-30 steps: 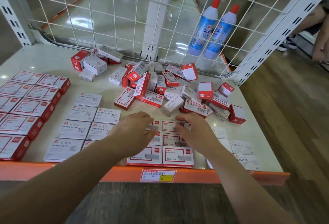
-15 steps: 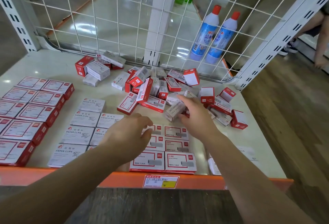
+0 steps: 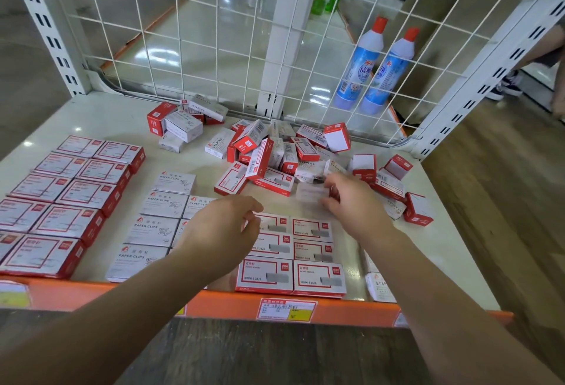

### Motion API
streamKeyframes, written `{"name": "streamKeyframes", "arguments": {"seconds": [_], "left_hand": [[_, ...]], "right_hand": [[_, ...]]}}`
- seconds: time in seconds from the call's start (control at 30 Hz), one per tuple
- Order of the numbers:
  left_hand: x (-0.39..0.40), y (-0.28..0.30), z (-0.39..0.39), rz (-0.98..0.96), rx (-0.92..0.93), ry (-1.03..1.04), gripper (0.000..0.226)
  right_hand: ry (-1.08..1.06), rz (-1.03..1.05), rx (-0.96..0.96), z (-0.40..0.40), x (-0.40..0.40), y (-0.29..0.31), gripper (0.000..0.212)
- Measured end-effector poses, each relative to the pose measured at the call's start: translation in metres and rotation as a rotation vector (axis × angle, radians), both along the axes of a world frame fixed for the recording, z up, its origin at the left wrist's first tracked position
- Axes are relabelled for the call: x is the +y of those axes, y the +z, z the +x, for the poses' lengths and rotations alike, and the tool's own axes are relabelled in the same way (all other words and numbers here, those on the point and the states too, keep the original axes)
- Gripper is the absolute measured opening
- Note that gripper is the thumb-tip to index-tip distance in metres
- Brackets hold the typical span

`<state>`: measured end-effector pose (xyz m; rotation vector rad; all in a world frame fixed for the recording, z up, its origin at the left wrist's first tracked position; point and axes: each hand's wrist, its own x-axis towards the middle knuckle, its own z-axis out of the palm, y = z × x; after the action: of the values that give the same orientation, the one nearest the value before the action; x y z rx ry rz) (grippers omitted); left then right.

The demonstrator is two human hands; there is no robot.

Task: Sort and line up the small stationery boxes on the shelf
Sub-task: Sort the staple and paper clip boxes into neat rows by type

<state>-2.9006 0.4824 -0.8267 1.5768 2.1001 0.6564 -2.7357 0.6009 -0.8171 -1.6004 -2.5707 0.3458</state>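
Nearest, along the orange shelf edge (image 3: 91,293) with its price label (image 3: 287,308), sorted rows sit flat and face up: red-bordered staple boxes (image 3: 290,250) in a tidy two-wide block at centre, white paper clip boxes (image 3: 153,225) in two columns to their left, bigger red-and-white boxes (image 3: 61,198) in two columns far left, and a few white staples boxes (image 3: 379,286) started at right, partly hidden under the right forearm. Judging by that, roughly half or more is done; four groups are lined up. Left to do: the mixed pile (image 3: 293,155) of red and white boxes mid-shelf, tumbled at all angles, plus a smaller cluster (image 3: 183,124) behind-left near the wire mesh (image 3: 214,33). Left hand (image 3: 223,228) hovers over the seam between the paper clip and staple rows, fingers loosely curled, holding nothing that I can see; contact with the boxes below can't be told. Right hand (image 3: 351,201) reaches forward to the near edge of the pile, fingers curled round a small white box (image 3: 312,193), motion-blurred, label unreadable; looks like a pick-up grip, box just off or at the shelf surface, can't tell which. Hands apart, right further forward. Beyond the mesh two blue bottles (image 3: 376,69) with red caps stand on the next shelf; not part of the task.
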Motion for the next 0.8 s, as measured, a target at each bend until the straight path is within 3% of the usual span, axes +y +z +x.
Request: {"name": "streamKeyframes", "arguments": {"seconds": [0.3, 0.53, 0.7, 0.8], "left_hand": [[-0.002, -0.005, -0.002, -0.015, -0.013, 0.009, 0.029], [-0.002, -0.007, 0.008, 0.026, 0.035, -0.107, 0.03], [0.0, -0.01, 0.013, 0.035, 0.007, -0.113, 0.028], [0.001, -0.012, 0.011, 0.045, 0.006, -0.099, 0.03]], "right_hand": [[-0.015, -0.018, 0.034, 0.001, 0.0, -0.004, 0.034], [-0.017, -0.065, 0.047, 0.002, 0.006, -0.009, 0.043], [-0.007, -0.126, 0.093, 0.004, 0.019, -0.015, 0.022], [-0.021, -0.18, 0.154, 0.004, 0.02, -0.015, 0.025]]}}
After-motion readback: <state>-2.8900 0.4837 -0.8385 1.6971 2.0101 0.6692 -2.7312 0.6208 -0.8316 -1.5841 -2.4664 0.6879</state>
